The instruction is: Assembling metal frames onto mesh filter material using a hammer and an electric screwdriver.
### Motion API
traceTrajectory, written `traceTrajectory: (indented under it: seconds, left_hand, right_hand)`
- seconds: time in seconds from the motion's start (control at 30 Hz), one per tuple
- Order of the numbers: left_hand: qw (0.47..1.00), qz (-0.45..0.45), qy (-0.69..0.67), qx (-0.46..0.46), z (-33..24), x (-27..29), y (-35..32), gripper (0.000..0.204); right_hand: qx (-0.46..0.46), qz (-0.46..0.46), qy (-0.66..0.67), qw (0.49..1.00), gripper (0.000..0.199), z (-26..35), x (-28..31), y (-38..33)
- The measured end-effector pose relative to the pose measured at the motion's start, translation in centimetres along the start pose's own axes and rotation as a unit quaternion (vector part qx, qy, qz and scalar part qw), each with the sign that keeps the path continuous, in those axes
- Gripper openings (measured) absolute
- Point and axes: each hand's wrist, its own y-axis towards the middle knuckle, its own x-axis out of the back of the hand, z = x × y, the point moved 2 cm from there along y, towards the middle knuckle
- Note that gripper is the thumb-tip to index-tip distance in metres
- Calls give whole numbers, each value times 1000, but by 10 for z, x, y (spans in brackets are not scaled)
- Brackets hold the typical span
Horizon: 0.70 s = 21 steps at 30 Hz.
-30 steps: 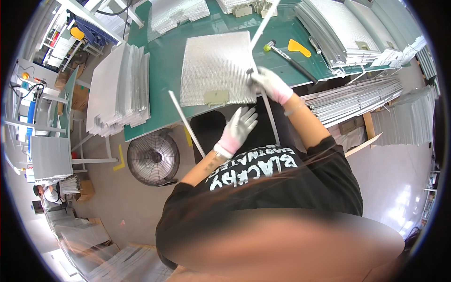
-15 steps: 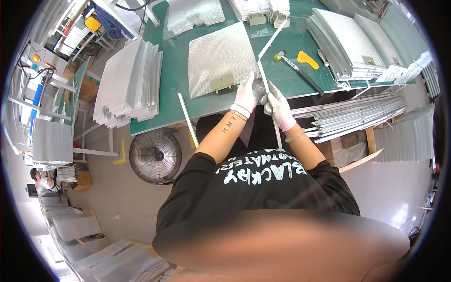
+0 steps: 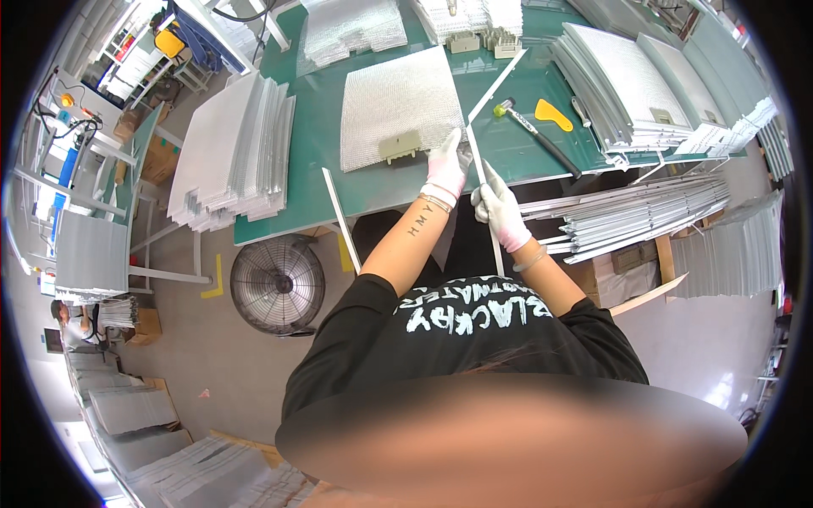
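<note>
The square mesh panel (image 3: 396,108) lies flat on the green table (image 3: 542,144), its near right corner at the table's front edge. A long thin metal strip (image 3: 481,182) runs along that right edge and out past the table toward the person. The left hand (image 3: 446,168), in a white glove, presses on the panel's corner where strip and mesh meet, fingers curled down onto both. The right hand (image 3: 500,210), also gloved, is closed around the strip lower down, off the table edge.

To seat the strip well, I would judge that the left hand should pin the corner flat while the right keeps the strip in line with the panel's edge, so the mesh slides in without buckling.

A small tan clip (image 3: 400,147) sits on the panel's near edge. Another loose strip (image 3: 340,216) lies to the left, overhanging the table. To the right lie a mallet (image 3: 539,137) and a yellow scraper (image 3: 552,114), with stacks of finished panels (image 3: 631,85) beyond. A floor fan (image 3: 277,284) stands below the table.
</note>
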Motion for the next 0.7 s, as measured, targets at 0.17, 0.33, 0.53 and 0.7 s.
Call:
traceTrajectory:
  seconds: [0.17, 0.33, 0.53, 0.7]
  left_hand:
    - [1000, -5, -16, 4, 5, -7, -3, 20]
    - [999, 11, 0, 30, 3, -9, -7, 18]
    - [999, -1, 36, -10, 3, -9, -6, 15]
    - [998, -17, -25, -55, 13, 9, 16, 16]
  right_hand:
    - [-7, -20, -2, 1000, 55, -1, 2, -3]
    - [0, -28, -1, 1000, 54, -2, 5, 0]
    - [-4, -6, 17, 1000, 54, 3, 0, -1]
    - [56, -40, -176, 982, 56, -10, 1, 8]
